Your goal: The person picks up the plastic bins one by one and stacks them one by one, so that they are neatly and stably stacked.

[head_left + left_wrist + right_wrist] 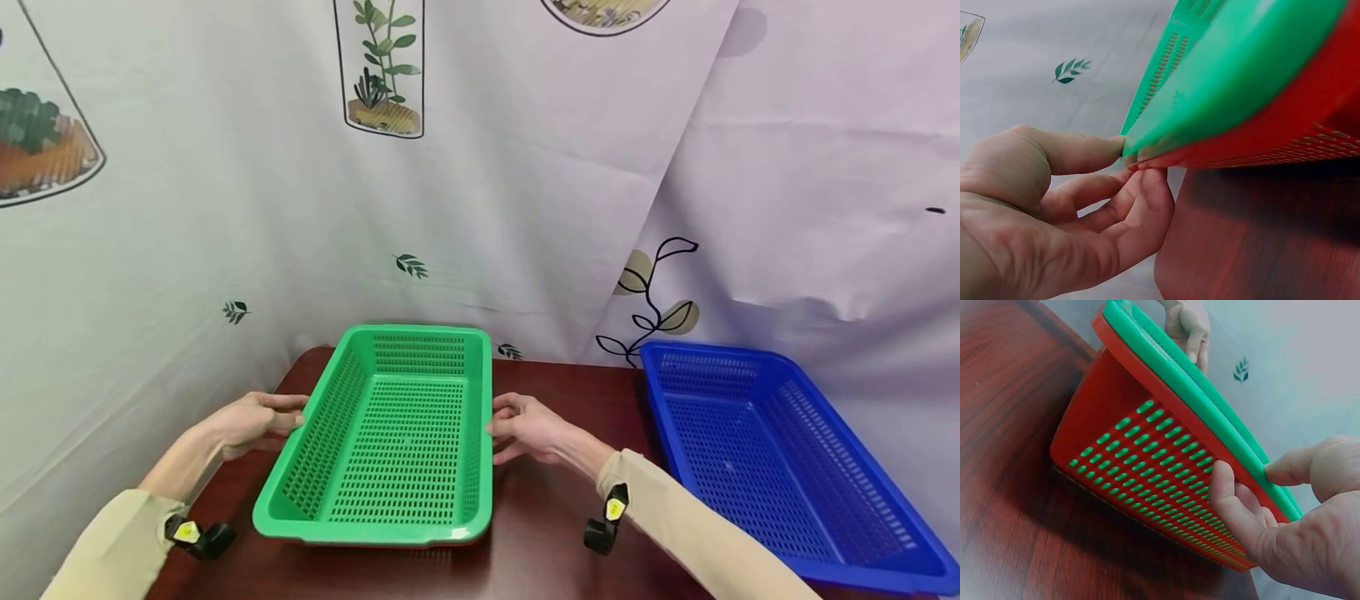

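A green plastic basket with slotted walls sits nested inside a red basket of like shape, over the dark wood table. Green shows through the red one's slots in the right wrist view. On the left side my left hand pinches the stacked rims, its thumb on the green edge and fingertips beneath at the red one. My right hand grips the opposite long side, thumb against the green rim and curled fingers under the red rim. From the head view, the red basket is almost wholly hidden below the green.
A blue slotted basket stands at the right, beyond my right forearm. The dark reddish table ends at the back against a pale curtain printed with plants. Another curtain side closes in at the left.
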The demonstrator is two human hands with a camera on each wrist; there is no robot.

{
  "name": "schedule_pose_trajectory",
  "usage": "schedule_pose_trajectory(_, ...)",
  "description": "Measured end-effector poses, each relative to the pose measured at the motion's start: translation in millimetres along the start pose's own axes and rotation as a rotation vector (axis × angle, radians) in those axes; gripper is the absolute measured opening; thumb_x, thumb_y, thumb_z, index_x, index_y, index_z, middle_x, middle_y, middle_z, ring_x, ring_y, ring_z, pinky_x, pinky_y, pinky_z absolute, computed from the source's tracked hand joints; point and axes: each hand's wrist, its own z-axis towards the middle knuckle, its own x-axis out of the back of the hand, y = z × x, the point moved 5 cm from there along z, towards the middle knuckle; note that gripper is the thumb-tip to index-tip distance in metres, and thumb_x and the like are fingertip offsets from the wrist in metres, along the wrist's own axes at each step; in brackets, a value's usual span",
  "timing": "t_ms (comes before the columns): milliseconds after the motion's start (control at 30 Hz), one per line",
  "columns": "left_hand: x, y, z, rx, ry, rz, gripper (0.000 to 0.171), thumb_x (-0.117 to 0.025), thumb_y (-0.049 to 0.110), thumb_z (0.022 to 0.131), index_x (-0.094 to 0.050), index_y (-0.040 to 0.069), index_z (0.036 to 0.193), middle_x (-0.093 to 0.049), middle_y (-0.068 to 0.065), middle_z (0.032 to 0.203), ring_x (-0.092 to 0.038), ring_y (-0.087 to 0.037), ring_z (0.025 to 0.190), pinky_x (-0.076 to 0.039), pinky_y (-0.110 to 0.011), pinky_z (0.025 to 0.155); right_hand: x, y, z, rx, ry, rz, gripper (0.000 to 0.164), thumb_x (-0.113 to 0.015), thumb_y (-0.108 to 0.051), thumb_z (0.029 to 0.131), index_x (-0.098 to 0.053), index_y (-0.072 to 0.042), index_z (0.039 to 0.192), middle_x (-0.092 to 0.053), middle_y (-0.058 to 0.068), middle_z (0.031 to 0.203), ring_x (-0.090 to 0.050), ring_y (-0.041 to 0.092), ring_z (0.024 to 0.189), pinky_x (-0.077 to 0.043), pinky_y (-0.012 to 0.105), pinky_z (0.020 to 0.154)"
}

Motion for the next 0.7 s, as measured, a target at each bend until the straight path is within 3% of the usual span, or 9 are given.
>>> schedule_pose_trajectory(100,-7.6,1.0,2.8,-0.018,-0.017,-0.061,0.069,-0.057,0.005,0.101,-0.014,-0.023,0.148,-0.059,-0.026,0.131,-0.068,-0.020,0.102,-0.055,-0.047,0.090,7.8,-1.3,-4.7,-0.001,0.001,-0.003,0.054,-0.060,0.005,0.092,-0.034,0.014,0.138,-0.052,0.017,0.103,-0.066,0.028,0.084,-0.060,0.050,0.073)
schedule_pose_trajectory(267,-19.6,5.4,7.4,-0.034,-0.028,-0.105,0.072,-0.059,0.006,0.100,-0.014,-0.022,0.148,-0.062,-0.021,0.128,-0.068,-0.019,0.101,-0.055,-0.045,0.090,20.4,-3.8,-12.5,0.012,-0.005,-0.009,0.056,-0.060,0.005,0.092,-0.032,0.015,0.139,-0.052,0.016,0.103,-0.065,0.029,0.085,-0.060,0.051,0.073)
schedule_pose_trajectory(700,-50.3,18.0,20.0,-0.048,-0.008,-0.114,0.068,-0.063,0.008,0.098,-0.025,-0.021,0.147,-0.065,-0.020,0.122,-0.069,-0.024,0.101,-0.056,-0.046,0.090,53.0,0.9,-32.0,0.014,-0.020,-0.021,0.056,-0.059,0.004,0.092,-0.031,0.016,0.139,-0.052,0.013,0.101,-0.065,0.027,0.087,-0.060,0.047,0.070)
